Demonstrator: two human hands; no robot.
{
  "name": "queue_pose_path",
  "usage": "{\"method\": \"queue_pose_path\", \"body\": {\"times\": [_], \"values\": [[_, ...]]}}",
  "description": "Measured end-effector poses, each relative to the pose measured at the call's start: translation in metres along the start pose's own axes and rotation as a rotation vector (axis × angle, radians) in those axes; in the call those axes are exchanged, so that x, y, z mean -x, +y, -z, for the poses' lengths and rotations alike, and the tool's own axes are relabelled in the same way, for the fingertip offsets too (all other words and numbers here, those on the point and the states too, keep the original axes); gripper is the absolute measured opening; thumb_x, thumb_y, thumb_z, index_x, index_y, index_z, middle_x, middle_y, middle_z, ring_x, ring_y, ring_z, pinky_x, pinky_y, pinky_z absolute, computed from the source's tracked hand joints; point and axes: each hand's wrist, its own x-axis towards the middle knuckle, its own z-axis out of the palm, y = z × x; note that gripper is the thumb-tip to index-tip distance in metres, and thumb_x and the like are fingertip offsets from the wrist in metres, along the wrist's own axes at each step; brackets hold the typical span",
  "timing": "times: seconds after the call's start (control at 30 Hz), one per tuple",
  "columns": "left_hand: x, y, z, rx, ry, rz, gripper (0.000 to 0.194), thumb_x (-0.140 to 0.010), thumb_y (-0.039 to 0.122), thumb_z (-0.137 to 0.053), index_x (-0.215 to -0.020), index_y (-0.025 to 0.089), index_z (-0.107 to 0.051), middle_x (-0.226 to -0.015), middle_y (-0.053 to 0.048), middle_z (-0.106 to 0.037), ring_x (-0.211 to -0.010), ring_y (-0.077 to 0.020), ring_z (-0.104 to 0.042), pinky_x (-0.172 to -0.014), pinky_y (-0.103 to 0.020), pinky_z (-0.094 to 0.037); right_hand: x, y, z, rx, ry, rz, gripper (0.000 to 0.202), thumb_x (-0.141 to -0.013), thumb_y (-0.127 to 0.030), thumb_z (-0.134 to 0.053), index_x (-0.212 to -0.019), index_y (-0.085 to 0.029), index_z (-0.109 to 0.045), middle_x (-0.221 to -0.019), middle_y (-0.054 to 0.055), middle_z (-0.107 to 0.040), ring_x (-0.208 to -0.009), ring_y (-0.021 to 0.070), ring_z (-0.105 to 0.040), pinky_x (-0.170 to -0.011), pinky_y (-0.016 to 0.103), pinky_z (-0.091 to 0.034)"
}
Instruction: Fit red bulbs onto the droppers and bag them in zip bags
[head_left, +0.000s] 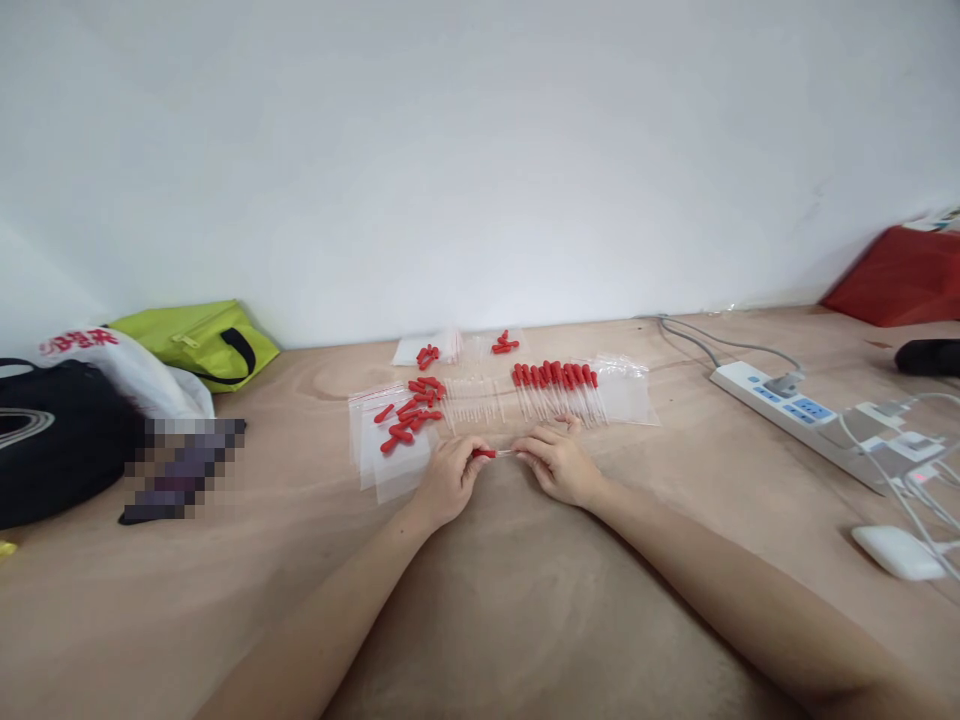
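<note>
Power strip [796, 418] far right, lime bag [199, 335] far left — red-topped tubes [555, 376] just past right hand [561, 465]. Left hand [450, 478] pinches red bulb [484, 453], right pinches clear tube [505, 453] — forearms angled inward.

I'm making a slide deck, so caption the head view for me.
Left hand grips a red dropper bulb, right hand its thin tube, near a row of red-topped droppers.

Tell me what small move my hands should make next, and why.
Probably press the clear tube and red bulb gently together: your left hand holds the bulb, your right hand the tube, roughly in line, and the droppers lying beyond are joined that way. I can't tell how far this tube is seated.
</note>
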Motion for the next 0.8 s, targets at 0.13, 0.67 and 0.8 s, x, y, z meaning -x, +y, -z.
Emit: {"method": "queue_pose_path", "body": {"times": [0.13, 0.67, 0.8], "values": [[-0.0003, 0.0010, -0.0001, -0.007, -0.041, 0.001, 0.017, -0.089, 0.021, -0.037, -0.096, 0.018, -0.052, -0.090, -0.003, -0.064, -0.083, -0.0172, -0.057, -0.077, -0.033, -0.035, 0.0002, 0.0007, 0.0008, -0.015, 0.014, 0.002, 0.022, -0.087, -0.021, -0.038, -0.092, -0.022, -0.060, -0.085, 0.001, -0.063, -0.078, 0.0127, -0.056, -0.092, 0.040, -0.012], [0.0020, 0.0056, 0.0027, -0.090, -0.045, -0.145, 0.021, -0.089, 0.025, -0.040, -0.081, 0.020, -0.058, -0.077, 0.001, -0.067, -0.072, -0.0139, -0.057, -0.077, -0.033, -0.028, -0.0009, 0.0098, 0.0016, -0.033, -0.100, 0.117, 0.025, -0.085, -0.018, -0.039, -0.092, -0.023, -0.063, -0.084, 0.002, -0.064, -0.077, 0.0127, -0.054, -0.088, 0.039, -0.015], [0.0018, 0.0058, 0.0021, -0.125, -0.051, -0.158, 0.023, -0.089, 0.025, -0.039, -0.079, 0.019, -0.059, -0.075, 0.000, -0.067, -0.071, -0.0136, -0.057, -0.079, -0.034, -0.027, -0.0019, 0.0079, 0.0047, 0.023, -0.102, 0.132, 0.024, -0.083, -0.016, -0.041, -0.088, -0.022, -0.063, -0.078, 0.001, -0.062, -0.073, 0.0128, -0.051, -0.084, 0.038, -0.015]]}}
